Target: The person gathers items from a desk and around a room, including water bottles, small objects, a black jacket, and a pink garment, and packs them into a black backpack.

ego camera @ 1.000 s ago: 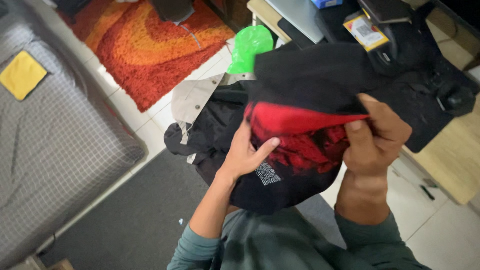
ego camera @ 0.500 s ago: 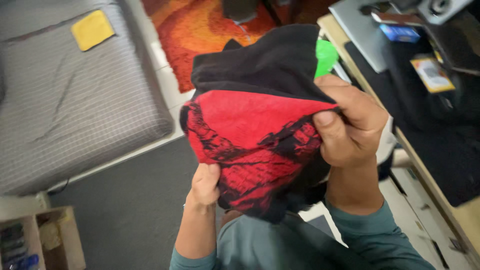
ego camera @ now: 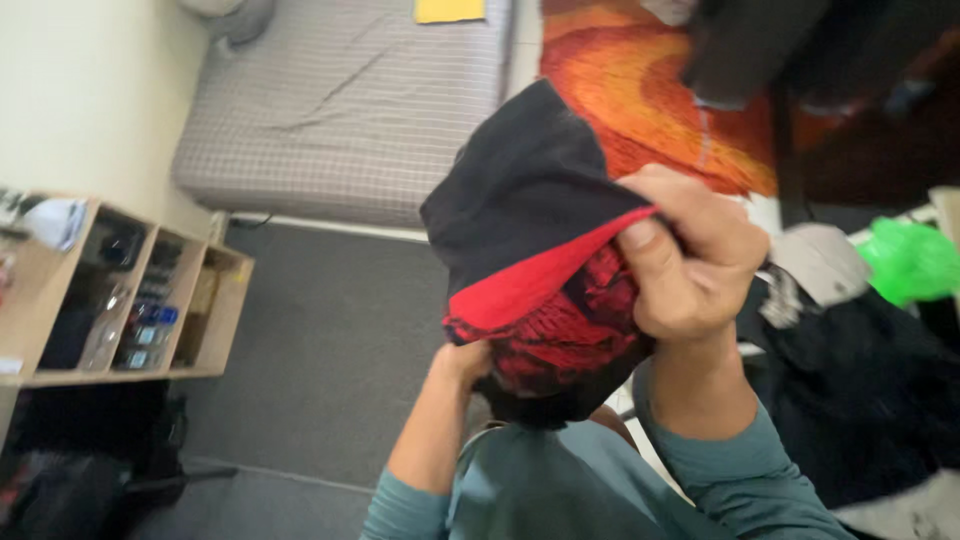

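A mattress [ego camera: 350,110] in a grey checked cover fills the upper left of the view, lying on the floor with its long edge toward the person. Below it a dark grey carpet [ego camera: 320,350] spreads across the middle. To the upper right lies a shaggy rug [ego camera: 640,90] in orange and red swirls, its lower edge just behind the raised garment. At the right, a heap of dark clothes [ego camera: 860,400] sits on the floor, with a pale beige piece [ego camera: 825,262] on top of it. At the left edge stands a low wooden shelf [ego camera: 215,320] with open compartments that hold bottles and small items too blurred to tell apart.

In the centre, close to the camera, the person holds up a black and red garment [ego camera: 530,250], bunched between both hands above a teal-sleeved chest. Black cloth forms the upper part; a red band and a red-and-black print show beneath.

The right hand [ego camera: 690,250] is closed on the garment's right side, thumb pressed onto the red edge and fingers curled over the black cloth. The left hand [ego camera: 465,358] grips the garment from below and is mostly hidden by it.

A bright green bag [ego camera: 910,262] lies at the far right, near the beige piece. A flat yellow cloth [ego camera: 450,10] rests on the mattress at the top edge.
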